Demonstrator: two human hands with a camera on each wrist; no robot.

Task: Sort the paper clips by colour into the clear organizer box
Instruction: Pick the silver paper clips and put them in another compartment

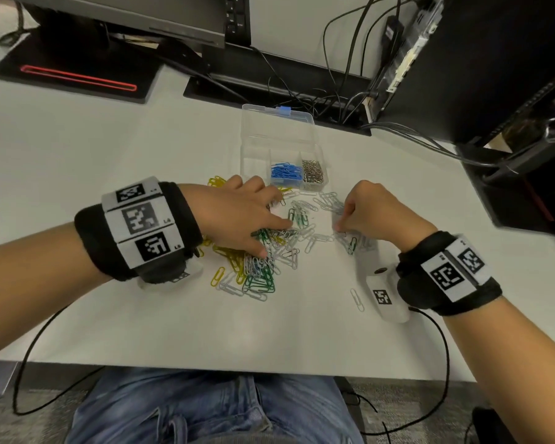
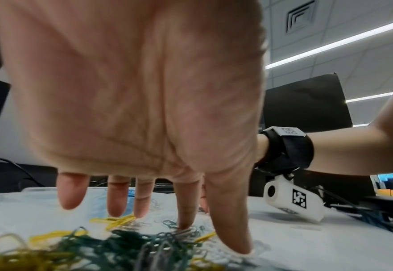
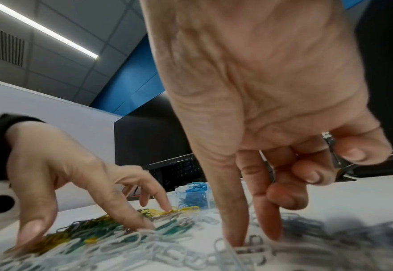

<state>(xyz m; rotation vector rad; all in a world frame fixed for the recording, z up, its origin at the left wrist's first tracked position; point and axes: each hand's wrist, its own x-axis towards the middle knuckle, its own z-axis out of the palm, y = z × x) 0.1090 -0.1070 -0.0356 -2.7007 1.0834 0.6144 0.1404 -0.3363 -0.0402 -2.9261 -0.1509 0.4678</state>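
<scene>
Paper clips [image 1: 263, 251] lie heaped on the desk [image 1: 205, 331] before me, yellow, green and white mixed. My left hand [image 1: 237, 216] spreads wide, fingertips pressing the heap. My right hand [image 1: 369, 213] pins a clip [image 3: 248, 250] under thumb and forefinger, other fingers curled. Beyond, the box [image 1: 279, 136] holds blue and silver clips.

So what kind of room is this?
Probably an office. A white desk holds monitor stands and tangled cables, and the left wrist view shows strip lights on a tiled ceiling.
</scene>
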